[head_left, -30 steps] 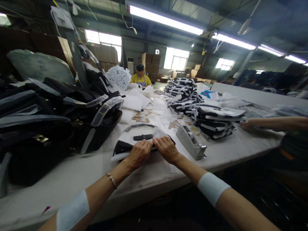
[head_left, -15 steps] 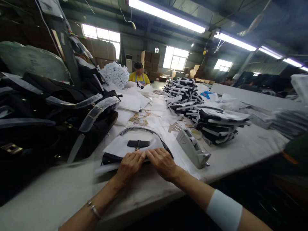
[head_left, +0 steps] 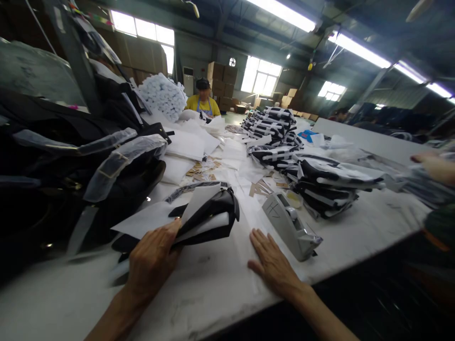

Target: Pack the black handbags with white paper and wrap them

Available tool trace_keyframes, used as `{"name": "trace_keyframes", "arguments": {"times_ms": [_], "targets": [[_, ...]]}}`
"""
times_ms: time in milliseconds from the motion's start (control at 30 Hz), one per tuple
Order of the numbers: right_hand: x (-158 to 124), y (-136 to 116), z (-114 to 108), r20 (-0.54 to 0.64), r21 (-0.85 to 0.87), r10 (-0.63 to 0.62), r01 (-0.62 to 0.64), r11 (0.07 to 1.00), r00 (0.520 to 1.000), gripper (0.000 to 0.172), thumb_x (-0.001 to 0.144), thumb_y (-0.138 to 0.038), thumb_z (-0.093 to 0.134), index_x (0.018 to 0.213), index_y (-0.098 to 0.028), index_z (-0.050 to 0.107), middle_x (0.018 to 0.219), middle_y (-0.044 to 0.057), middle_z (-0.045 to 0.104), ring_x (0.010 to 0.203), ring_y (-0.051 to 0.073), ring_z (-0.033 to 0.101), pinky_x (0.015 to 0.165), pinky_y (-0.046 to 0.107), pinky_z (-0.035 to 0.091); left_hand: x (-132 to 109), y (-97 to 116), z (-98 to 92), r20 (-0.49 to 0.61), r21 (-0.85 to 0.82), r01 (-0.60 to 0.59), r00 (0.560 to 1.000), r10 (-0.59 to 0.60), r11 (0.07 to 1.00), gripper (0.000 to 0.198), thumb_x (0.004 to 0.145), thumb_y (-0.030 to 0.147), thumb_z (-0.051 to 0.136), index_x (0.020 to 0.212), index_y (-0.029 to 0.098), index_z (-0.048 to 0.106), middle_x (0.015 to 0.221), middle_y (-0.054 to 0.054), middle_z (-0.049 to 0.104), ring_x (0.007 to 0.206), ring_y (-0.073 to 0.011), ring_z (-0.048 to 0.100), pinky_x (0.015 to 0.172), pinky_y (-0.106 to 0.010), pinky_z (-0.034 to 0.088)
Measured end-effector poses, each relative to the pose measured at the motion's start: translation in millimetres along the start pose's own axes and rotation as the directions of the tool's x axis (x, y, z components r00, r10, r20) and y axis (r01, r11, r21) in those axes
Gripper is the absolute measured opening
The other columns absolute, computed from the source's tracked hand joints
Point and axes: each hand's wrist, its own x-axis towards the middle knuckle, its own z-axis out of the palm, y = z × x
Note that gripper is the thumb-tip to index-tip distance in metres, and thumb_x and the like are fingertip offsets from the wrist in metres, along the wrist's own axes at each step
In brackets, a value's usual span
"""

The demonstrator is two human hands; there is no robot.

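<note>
A black bag (head_left: 213,201) with white padding sheets is tilted up at the middle of the white table (head_left: 213,284). My left hand (head_left: 154,251) is closed on the bag's near edge, with the thumb hidden beneath it. A white sheet (head_left: 145,218) hangs out on the bag's left side, and a clear-wrapped handle arches behind. To the right of the bag, my right hand (head_left: 272,263) lies flat on the table with its fingers apart, touching no bag. Just beyond that hand stands a grey tape dispenser (head_left: 291,225).
Black bags with wrapped straps (head_left: 110,175) are heaped at the left. Folded black-and-white bags (head_left: 327,184) are stacked behind the dispenser. Brown card pieces (head_left: 261,188) and white sheets (head_left: 185,144) lie farther back. A person (head_left: 203,102) sits beyond; another person's hand (head_left: 437,166) shows at the right.
The bag has gone from lying flat to tilted, its right side lifted and folded over. My right hand has let go of it and moved right onto the table. A hand has appeared at the far right.
</note>
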Motion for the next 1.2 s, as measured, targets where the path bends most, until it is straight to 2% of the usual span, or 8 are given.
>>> {"name": "trace_keyframes", "arguments": {"times_ms": [100, 233, 400, 533, 633, 800, 1067, 1200], "targets": [[-6.5, 12.6, 12.6, 0.179, -0.007, -0.003, 0.004, 1.0, 0.984, 0.069, 0.096, -0.046, 0.054, 0.155, -0.019, 0.032, 0.155, 0.014, 0.041, 0.144, 0.029, 0.038, 0.115, 0.052, 0.039, -2.3, 1.9, -2.2, -0.013, -0.037, -0.007, 1.0, 0.006, 0.999, 0.021, 0.094, 0.018, 0.057, 0.115, 0.015, 0.061, 0.097, -0.009, 0.076, 0.084, -0.0212, 0.073, 0.079, -0.03, 0.051], [5.6, 27.5, 4.2, 0.23, 0.008, -0.007, 0.005, 1.0, 0.973, 0.065, 0.095, -0.05, 0.056, 0.15, -0.017, 0.043, 0.152, 0.015, 0.045, 0.14, 0.03, 0.044, 0.112, 0.053, 0.042, -5.3, 8.2, -0.6, 0.0, -0.089, -0.036, 0.999, 0.036, 0.995, 0.026, 0.094, 0.011, 0.052, 0.119, 0.014, 0.06, 0.103, -0.01, 0.076, 0.091, -0.0205, 0.073, 0.083, -0.03, 0.052], [39.4, 49.1, -5.0, 0.133, 0.124, 0.034, -0.051, 0.991, 0.99, 0.029, 0.097, -0.037, 0.056, 0.119, -0.026, 0.071, 0.118, 0.007, 0.074, 0.11, 0.025, 0.07, 0.099, 0.046, 0.055, -8.5, 5.9, 2.9, -0.003, -0.119, -0.014, 1.0, 0.014, 0.993, 0.033, 0.091, 0.009, 0.056, 0.123, 0.016, 0.06, 0.107, -0.009, 0.076, 0.097, -0.021, 0.073, 0.088, -0.031, 0.053], [64.3, 60.5, 12.3, 0.002, 0.059, 0.105, -0.105, 0.993, 0.994, 0.04, 0.098, -0.038, 0.052, 0.131, -0.018, 0.063, 0.133, 0.015, 0.065, 0.123, 0.03, 0.062, 0.102, 0.05, 0.053, -8.4, -1.1, 2.3, -0.023, -0.105, 0.061, 0.998, -0.064, 0.993, 0.031, 0.092, 0.017, 0.059, 0.123, 0.017, 0.06, 0.101, -0.01, 0.075, 0.094, -0.0249, 0.073, 0.087, -0.037, 0.057], [67.8, 59.9, 37.9, 0.014, -0.049, 0.104, -0.103, 0.993, 0.995, 0.049, 0.098, -0.041, 0.051, 0.137, -0.012, 0.057, 0.141, 0.021, 0.057, 0.133, 0.033, 0.053, 0.105, 0.056, 0.049, -7.9, -4.3, 0.7, -0.044, -0.093, 0.135, 0.989, -0.14, 0.986, 0.031, 0.093, 0.021, 0.059, 0.125, 0.02, 0.059, 0.101, -0.01, 0.075, 0.093, -0.0268, 0.072, 0.085, -0.041, 0.058], [60.1, 50.2, 57.6, -0.087, -0.045, 0.041, -0.045, 0.998, 0.995, 0.032, 0.101, -0.022, 0.045, 0.123, -0.013, 0.066, 0.128, 0.016, 0.068, 0.12, 0.026, 0.064, 0.107, 0.051, 0.049, -7.9, -6.7, -0.8, -0.084, -0.07, 0.196, 0.976, -0.202, 0.978, 0.033, 0.091, 0.02, 0.064, 0.124, 0.023, 0.059, 0.098, -0.005, 0.075, 0.085, -0.0231, 0.073, 0.077, -0.034, 0.058], [79.6, 19.6, 5.3, -0.291, 0.17, 0.065, -0.015, 0.985, 0.954, 0.02, 0.097, -0.028, 0.057, 0.096, -0.02, 0.075, 0.102, 0.009, 0.078, 0.099, 0.027, 0.074, 0.102, 0.057, 0.051, -7.5, -9.2, -0.7, -0.109, -0.061, 0.211, 0.97, -0.217, 0.976, 0.022, 0.09, 0.022, 0.068, 0.11, 0.017, 0.062, 0.093, -0.007, 0.074, 0.078, -0.0209, 0.072, 0.077, -0.029, 0.054], [70.5, -30.0, -27.2, -0.146, 0.429, 0.041, 0.026, 0.903, 0.988, 0.015, 0.094, -0.029, 0.063, 0.098, -0.024, 0.076, 0.108, 0.007, 0.077, 0.111, 0.026, 0.069, 0.111, 0.055, 0.044, -7.6, -10.5, -0.8, -0.138, -0.054, 0.224, 0.963, -0.23, 0.973, 0.022, 0.091, 0.027, 0.068, 0.109, 0.016, 0.062, 0.091, -0.007, 0.074, 0.075, -0.02, 0.071, 0.074, -0.028, 0.052]]}}
